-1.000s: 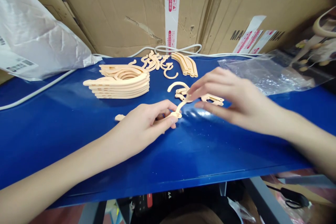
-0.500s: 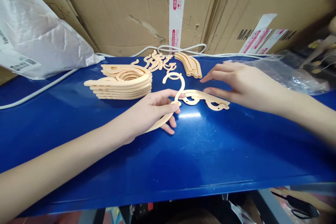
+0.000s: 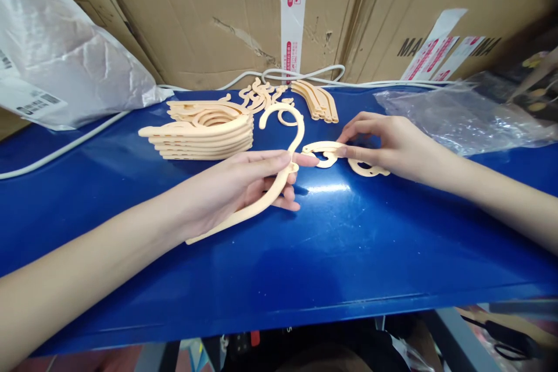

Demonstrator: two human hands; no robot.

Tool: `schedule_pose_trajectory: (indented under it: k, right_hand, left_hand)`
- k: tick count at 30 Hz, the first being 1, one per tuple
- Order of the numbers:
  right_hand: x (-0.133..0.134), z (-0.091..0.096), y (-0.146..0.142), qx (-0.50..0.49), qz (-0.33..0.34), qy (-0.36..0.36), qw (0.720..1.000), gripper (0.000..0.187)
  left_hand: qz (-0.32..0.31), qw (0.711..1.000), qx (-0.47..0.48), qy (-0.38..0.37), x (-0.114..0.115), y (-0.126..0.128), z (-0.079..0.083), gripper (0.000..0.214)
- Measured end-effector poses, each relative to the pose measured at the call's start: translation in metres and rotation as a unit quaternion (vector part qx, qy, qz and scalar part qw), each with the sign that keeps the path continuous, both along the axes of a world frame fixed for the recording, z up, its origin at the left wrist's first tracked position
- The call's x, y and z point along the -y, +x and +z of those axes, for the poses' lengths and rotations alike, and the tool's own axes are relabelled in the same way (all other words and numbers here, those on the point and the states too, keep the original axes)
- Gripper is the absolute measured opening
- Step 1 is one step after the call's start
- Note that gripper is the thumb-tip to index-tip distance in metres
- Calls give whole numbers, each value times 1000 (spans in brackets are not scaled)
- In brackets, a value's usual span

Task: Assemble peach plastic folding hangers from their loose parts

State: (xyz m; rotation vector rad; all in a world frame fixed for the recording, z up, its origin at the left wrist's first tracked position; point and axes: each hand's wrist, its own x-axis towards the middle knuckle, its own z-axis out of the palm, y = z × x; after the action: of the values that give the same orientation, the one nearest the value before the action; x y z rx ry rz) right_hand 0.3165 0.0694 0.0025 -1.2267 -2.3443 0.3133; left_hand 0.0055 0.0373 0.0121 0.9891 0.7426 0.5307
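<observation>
A cream plastic hanger hook with one curved arm (image 3: pixel 265 199) is held in my left hand (image 3: pixel 226 177), thumb on the upper side near the joint. The hook part curls upward and away from me, and the arm slopes down toward the near left. Just to the right, my right hand (image 3: pixel 394 140) pinches a flat cream hanger arm with cut-out loops (image 3: pixel 325 148) between thumb and fingers. Beyond my left hand lies a stack of similar hanger arms (image 3: pixel 204 142). Loose hooks (image 3: pixel 259 96) are heaped behind it, beside a small stack of plain curved arms (image 3: pixel 317 102).
The blue tabletop (image 3: pixel 326 267) runs up to tall cardboard boxes (image 3: pixel 196 17). A white plastic parcel (image 3: pixel 74 52) leans at the left. A clear plastic bag (image 3: pixel 457 119) lies at the right, and a white cable (image 3: pixel 244 77) trails along the back.
My right hand has come down and closed on the looped hanger arm. My left hand has turned the hook and its arm, showing more of the arm toward me.
</observation>
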Motion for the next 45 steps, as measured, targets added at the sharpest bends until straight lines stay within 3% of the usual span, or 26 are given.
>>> schedule_pose_trajectory:
  k: [3, 6, 11, 14, 20, 24, 27, 29, 31, 34, 37, 45]
  right_hand:
    - [3, 5, -6, -61, -49, -123, 989, 63]
    - [7, 8, -10, -108, -64, -143, 982, 61]
    - [10, 6, -10, -179, -65, -76, 979, 53]
    - [10, 1, -10, -195, -54, -54, 978, 48]
    - [18, -9, -15, -192, -25, 50, 980, 18]
    - [34, -5, -16, -126, 26, 179, 976, 19]
    - [43, 1, -16, -9, 94, 295, 951, 28]
    - [44, 3, -17, 50, 129, 342, 929, 38]
    - [42, 3, -19, 89, 150, 379, 909, 35]
    - [38, -1, -20, 130, 173, 383, 898, 27]
    - [35, -6, -19, 138, 187, 356, 905, 24]
    - [36, -7, -16, 134, 173, 364, 905, 23]
  left_hand:
    - [20, 1000, -16, 16, 1, 2, 1, 26]
    - [6, 998, -50, 39, 3, 2, 4, 20]
    - [-52, 995, -73, 39, 6, 2, 7, 14]
    - [-56, 996, -60, 29, 5, 1, 7, 18]
    - [-21, 998, -51, 11, 6, 2, 7, 20]
    - [26, 996, -89, 3, 7, 7, 8, 20]
    - [32, 995, -96, -10, 7, 7, 9, 16]
    - [27, 995, -92, -12, 8, 7, 9, 16]
    - [30, 995, -89, -14, 8, 6, 9, 16]
    - [43, 995, -92, -8, 10, 7, 8, 21]
    - [32, 994, -102, 14, 10, 8, 9, 24]
    - [15, 997, -82, -2, 6, 6, 6, 18]
